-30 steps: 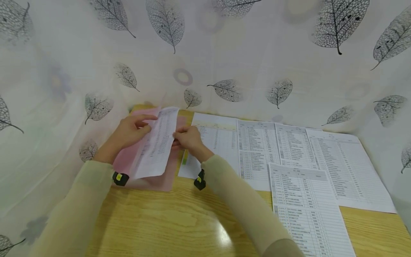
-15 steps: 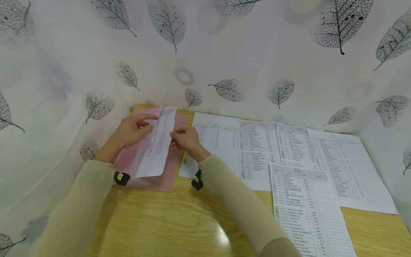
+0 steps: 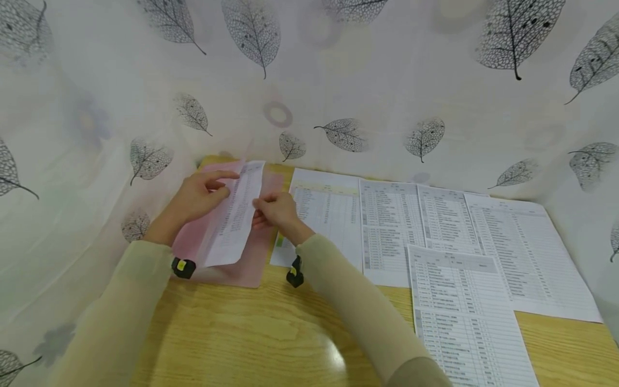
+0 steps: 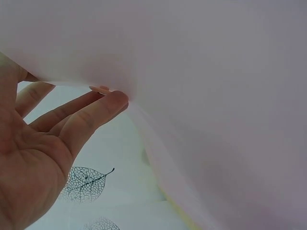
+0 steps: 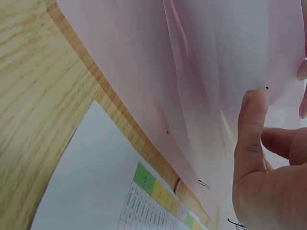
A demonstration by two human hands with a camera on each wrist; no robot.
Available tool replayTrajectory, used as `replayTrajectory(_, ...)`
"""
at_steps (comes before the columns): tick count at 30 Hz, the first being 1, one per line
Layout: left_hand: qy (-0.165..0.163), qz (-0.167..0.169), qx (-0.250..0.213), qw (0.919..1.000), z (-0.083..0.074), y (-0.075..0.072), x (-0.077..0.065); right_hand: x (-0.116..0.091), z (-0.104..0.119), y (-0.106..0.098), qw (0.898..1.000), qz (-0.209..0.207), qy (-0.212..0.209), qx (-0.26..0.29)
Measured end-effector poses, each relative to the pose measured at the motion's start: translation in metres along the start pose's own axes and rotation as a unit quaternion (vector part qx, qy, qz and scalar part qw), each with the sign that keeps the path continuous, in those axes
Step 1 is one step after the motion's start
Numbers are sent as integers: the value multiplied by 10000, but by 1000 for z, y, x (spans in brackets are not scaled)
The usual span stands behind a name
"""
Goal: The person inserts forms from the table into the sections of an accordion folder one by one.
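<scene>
From the head view, a white sheet (image 3: pixel 237 215) stands tilted in an open pink folder (image 3: pixel 242 275) at the left side of the wooden table (image 3: pixel 242 328). The sheet is full of rows of tiny print, too small and soft to read. Its long way runs from the person toward the leaf-print cloth (image 3: pixel 338 80), with the far end leaning a bit right, and the side with print that shows faces up. The left hand (image 3: pixel 193 198) pinches the edge of the folder's see-through cover, which lies over the left part of the sheet. The right hand (image 3: pixel 279 210) has its thumb and fingers clamped on the sheet's right edge. The two hands are near each other but apart. To the right lies a row of printed sheets (image 3: pixel 389 215), with words too small to read. One front sheet (image 3: pixel 464 306) overlaps them, and the bottom of the view cuts it off. In the left wrist view, a big pale, pinkish surface fills most of the space and hides part of the left hand. No letters can be made out on it. In the right wrist view, the right thumb touches the sheet's edge, and the left fingertips are cut off at the side. A page (image 5: pixel 91 177) below has green and yellow boxes with blurry writing.
</scene>
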State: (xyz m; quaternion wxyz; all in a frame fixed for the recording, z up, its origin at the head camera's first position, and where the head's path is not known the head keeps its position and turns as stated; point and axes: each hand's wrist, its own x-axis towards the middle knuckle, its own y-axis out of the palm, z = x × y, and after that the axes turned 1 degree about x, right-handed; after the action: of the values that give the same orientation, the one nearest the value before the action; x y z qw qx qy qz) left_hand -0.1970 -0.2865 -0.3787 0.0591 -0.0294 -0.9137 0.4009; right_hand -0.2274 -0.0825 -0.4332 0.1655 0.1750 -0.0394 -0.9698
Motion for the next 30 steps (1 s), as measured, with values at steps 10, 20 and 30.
replayTrajectory(10, 29, 37, 41, 10000, 1, -1, 1, -13, 5, -8, 9908, 1061, 300, -783)
replayTrajectory(20, -15, 22, 78, 10000, -1, 1, 2, -21, 9, -12, 9899, 823, 278, -1120)
replayTrajectory(30, 42, -78, -49, 9999, -1, 3, 4, -21, 5, -1, 9960, 700, 185, -521)
